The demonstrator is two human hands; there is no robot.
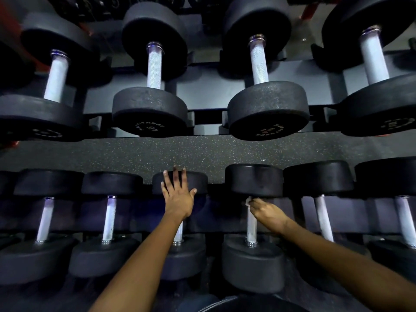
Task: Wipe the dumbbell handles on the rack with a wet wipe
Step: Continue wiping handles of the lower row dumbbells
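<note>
Head view, looking down on two rows of black dumbbells on a dark rack (209, 121), with a strip of speckled rubber floor (202, 152) visible between the rows.

Left hand (179, 195): fingers straight and spread, palm laid flat on the far head (200, 181) of the third dumbbell in the near row; this grip is open and holds nothing. The forearm crosses that dumbbell's handle, so that only its lower end (179, 235) shows.

Right hand (267, 213): fingers curled around the upper end of the neighbouring dumbbell handle (251, 228), just beneath its far head (254, 180). A white wet wipe (248, 202) is pinched between the fingers and the metal, a small crumpled corner protruding at the left side of the hand. This grip is closed on the wipe and handle together. The bare lower part of the handle runs down to the near head (252, 264).

Other near-row handles (109, 218) stand to the left and right, each well apart from both hands. Four larger dumbbells occupy the far row, their knurled handles (258, 61) untouched. Printed lettering on the far-row heads is too blurred to read.
</note>
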